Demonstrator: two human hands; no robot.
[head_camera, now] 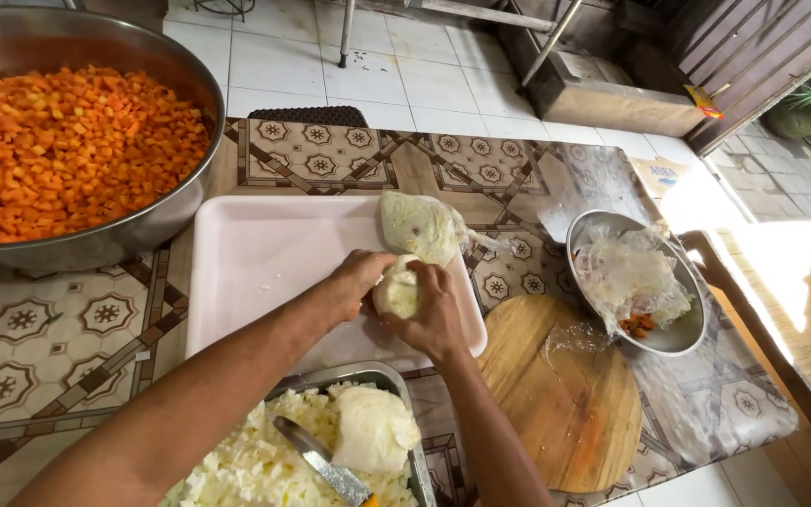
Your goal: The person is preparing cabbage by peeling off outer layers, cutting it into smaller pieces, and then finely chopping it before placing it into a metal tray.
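Both hands meet over the near right corner of a white plastic tray (265,272). My left hand (357,282) and my right hand (436,310) together hold a pale round cabbage piece (396,293) between them. A cabbage in clear plastic wrap (421,228) lies on the tray just beyond the hands. Close to me, a metal pan (387,376) holds chopped white cabbage (255,460), a larger cabbage chunk (373,427) and a knife (321,460) lying across it.
A big steel bowl (157,221) of diced orange carrot (68,150) sits at the far left. A round wooden board (565,394) lies to the right, with a small steel bowl (682,338) of plastic wrap and scraps behind it. The patterned table ends at the right above tiled floor.
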